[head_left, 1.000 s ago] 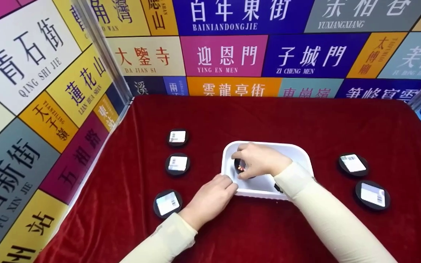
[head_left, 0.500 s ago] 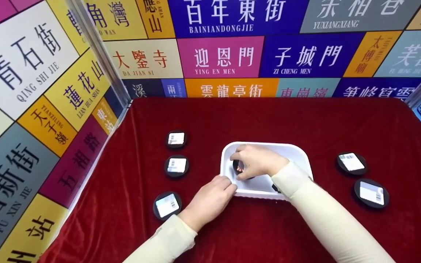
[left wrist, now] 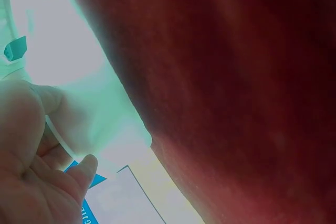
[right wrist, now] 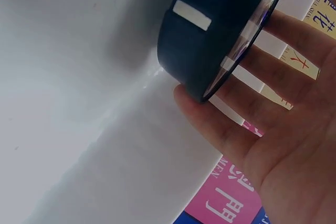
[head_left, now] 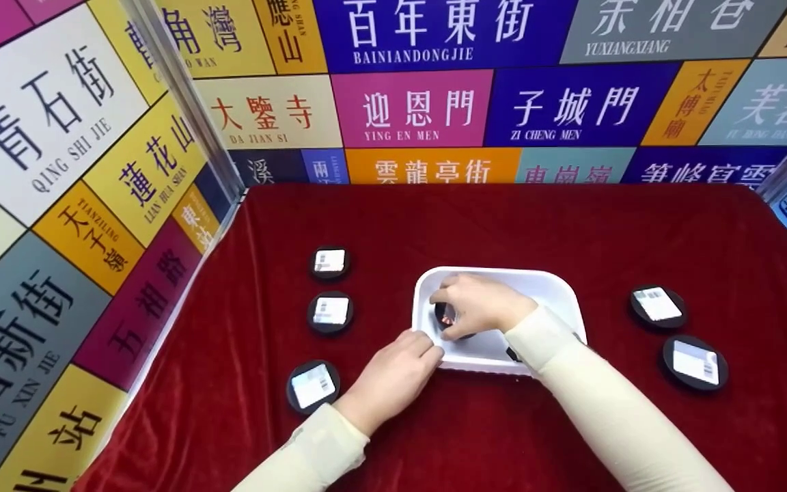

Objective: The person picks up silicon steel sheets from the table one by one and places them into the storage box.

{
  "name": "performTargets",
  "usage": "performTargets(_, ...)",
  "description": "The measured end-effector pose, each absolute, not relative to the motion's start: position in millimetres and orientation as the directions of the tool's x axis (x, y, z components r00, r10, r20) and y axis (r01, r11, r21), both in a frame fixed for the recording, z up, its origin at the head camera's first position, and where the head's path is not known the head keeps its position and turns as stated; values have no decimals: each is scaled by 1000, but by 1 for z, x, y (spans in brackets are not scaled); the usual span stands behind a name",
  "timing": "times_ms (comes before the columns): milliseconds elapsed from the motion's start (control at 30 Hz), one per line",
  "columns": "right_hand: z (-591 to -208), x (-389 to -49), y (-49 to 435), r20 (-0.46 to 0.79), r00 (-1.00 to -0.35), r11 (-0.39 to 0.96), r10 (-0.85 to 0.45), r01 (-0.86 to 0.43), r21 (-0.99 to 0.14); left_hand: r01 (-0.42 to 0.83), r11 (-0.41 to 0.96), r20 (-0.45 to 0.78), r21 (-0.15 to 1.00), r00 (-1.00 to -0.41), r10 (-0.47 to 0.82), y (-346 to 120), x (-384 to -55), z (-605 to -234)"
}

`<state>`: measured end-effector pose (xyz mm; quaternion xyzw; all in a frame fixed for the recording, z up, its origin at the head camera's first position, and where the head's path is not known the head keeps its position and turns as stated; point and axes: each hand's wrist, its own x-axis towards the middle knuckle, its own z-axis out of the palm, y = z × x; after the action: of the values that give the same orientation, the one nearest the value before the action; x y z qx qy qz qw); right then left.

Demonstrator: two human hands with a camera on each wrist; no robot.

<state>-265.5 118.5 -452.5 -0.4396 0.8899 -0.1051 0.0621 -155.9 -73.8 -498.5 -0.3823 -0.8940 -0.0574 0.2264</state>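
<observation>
In the head view, a white plastic basin point(head_left: 563, 290) stands on the red cloth. My left hand point(head_left: 393, 369) grips its near left corner at the rim; the left wrist view shows the fingers of that hand point(left wrist: 37, 150) on the overexposed white wall point(left wrist: 97, 114). Inside the basin, my right hand point(head_left: 482, 304) holds a round black tub point(head_left: 443, 312), partly covered by the fingers. Seen from the right wrist, this tub point(right wrist: 202, 40) has a clear lid and a small white label, and it is tilted, with the fingers spread along the lid side.
Several round black tubs with white labels lie on the cloth point(head_left: 475, 424): a column on the left, including one near my left wrist point(head_left: 313, 387), and two on the right point(head_left: 695, 363). Another dark piece point(head_left: 513, 354) shows in the basin beside the right sleeve. Sign-covered panels point(head_left: 421, 106) enclose the back and sides.
The head view has shifted slightly. Both hands stay at the basin, the right still holding the black tub and the left still at the rim.
</observation>
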Motion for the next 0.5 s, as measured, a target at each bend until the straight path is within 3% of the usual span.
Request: performTargets(500, -457, -268, 114, -25, -612, 599, -790, -764, -240, 704, 707, 441, -76, -612, 656, -74, -155, -498)
